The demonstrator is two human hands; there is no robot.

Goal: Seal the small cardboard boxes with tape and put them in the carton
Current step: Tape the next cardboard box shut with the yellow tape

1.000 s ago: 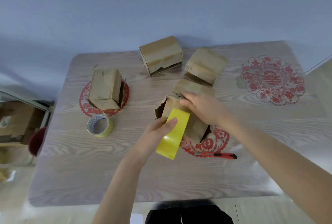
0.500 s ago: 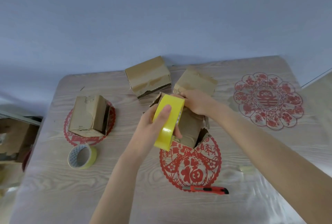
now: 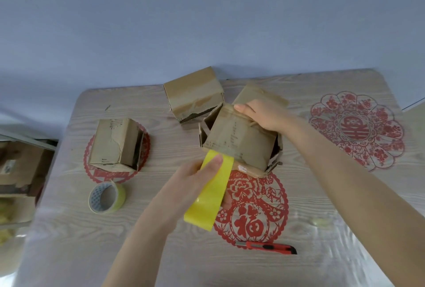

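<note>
My left hand [image 3: 195, 185] holds the yellow tape roll [image 3: 210, 194], thumb on top and fingers curled under it. The top of the roll meets the near edge of the small box [image 3: 239, 144] in the middle of the table [image 3: 161, 259]. My right hand [image 3: 264, 115] grips the far top edge of that box. The box's side flaps stick out.

The left box [image 3: 117, 144] sits on a red paper circle [image 3: 96, 172]. The back box [image 3: 192, 92] is by the wall. The last box [image 3: 250, 93] is half hidden behind my right hand. A second tape roll [image 3: 107, 197] lies near the left box. A red cutter [image 3: 269, 247] lies close to me, apart from the boxes.

My yellow roll covers part of the red paper picture [image 3: 255, 213]. At the left edge, lower than the table, is some brown cardboard [image 3: 20, 164]. It is cut off and blurry, so I cannot tell if it is the carton.
</note>
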